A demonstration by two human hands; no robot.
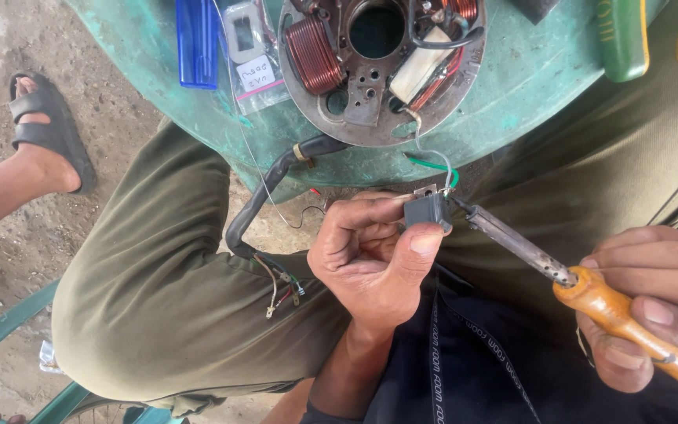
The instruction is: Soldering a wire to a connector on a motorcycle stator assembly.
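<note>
My left hand (374, 251) pinches a small grey block-shaped part (428, 212) between thumb and forefinger, with grey and green wires (437, 162) running up from it. My right hand (653, 302) grips the orange handle of a soldering iron (629, 322). Its metal tip (464, 207) touches the right top corner of the grey part. The wires lead to a round metal stator plate (382, 59) with copper coils, which lies on a green stool top (512, 94) in front of my knees.
A black cable (256, 212) with loose wire ends hangs over my left thigh. On the stool lie a blue lighter (198, 39), a small clear bag with a part (249, 47) and green and yellow tool handles (625, 35). Another person's sandalled foot (41, 129) rests at left.
</note>
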